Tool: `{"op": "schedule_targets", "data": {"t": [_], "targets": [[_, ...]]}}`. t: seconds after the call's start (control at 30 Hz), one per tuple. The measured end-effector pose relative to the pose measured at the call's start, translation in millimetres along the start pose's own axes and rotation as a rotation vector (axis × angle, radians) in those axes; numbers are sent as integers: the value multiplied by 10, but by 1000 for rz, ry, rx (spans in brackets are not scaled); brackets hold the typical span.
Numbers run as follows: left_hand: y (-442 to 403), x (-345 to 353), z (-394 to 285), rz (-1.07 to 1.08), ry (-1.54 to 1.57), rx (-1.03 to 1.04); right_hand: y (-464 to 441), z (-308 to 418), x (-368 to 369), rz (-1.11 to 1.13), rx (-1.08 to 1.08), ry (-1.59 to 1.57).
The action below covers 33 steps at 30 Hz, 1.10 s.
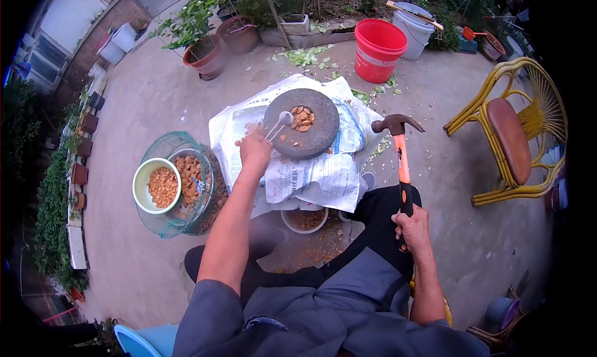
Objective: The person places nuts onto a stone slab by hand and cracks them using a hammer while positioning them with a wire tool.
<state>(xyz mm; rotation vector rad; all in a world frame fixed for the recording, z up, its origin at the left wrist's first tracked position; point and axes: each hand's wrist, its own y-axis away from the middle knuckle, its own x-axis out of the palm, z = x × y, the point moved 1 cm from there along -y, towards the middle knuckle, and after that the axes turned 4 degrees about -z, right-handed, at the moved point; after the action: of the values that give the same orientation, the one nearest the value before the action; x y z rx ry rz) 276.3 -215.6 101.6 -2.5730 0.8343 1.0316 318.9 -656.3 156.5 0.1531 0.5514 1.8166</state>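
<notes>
My right hand (413, 227) is wrapped round the black and orange handle of a claw hammer (403, 161), held upright with its head at the top. My left hand (255, 152) is closed on a thin metal tool (275, 130) with two wire-like arms and a small rounded, pale end. That end is over a round grey stone block (292, 147); whether it grips anything is too small to tell. Brown nut shells or pits (303, 119) lie in the hollow of the stone. Printed white paper sacks (311, 180) are spread beneath it.
Left of me, a pale bowl (143, 203) of light brown pieces rests on a green net basket (165, 227) beside more brown pits. A white basin (305, 230) stands below the sacks. Red bucket (377, 61), white bucket (413, 37) and potted plant (204, 58) are ahead; a cane chair (509, 139) is right.
</notes>
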Motion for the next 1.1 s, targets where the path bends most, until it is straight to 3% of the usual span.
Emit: {"op": "schedule_targets", "data": {"t": [0.07, 0.17, 0.3, 0.47, 0.57, 0.8, 1.1], "targets": [[10, -54, 82, 4, 62, -34, 0, -10, -5, 0, 3, -2], [94, -74, 91, 0, 535, -233, -10, -18, -4, 3, 11, -5], [-72, 25, 359, -70, 497, -434, -9, 0, 0, 13, 3, 7], [168, -223, -226, 63, 535, -538, -9, 6, 2, 19, 4, 29], [66, 10, 17, 49, 175, -104, -3, 36, 13, 16, 14, 35], [-12, -33, 107, 33, 226, -89, -32, -6, -11, 24, 14, 36], [122, -249, -102, -59, 525, -419, -57, -29, -7, 28, 19, 27]]}}
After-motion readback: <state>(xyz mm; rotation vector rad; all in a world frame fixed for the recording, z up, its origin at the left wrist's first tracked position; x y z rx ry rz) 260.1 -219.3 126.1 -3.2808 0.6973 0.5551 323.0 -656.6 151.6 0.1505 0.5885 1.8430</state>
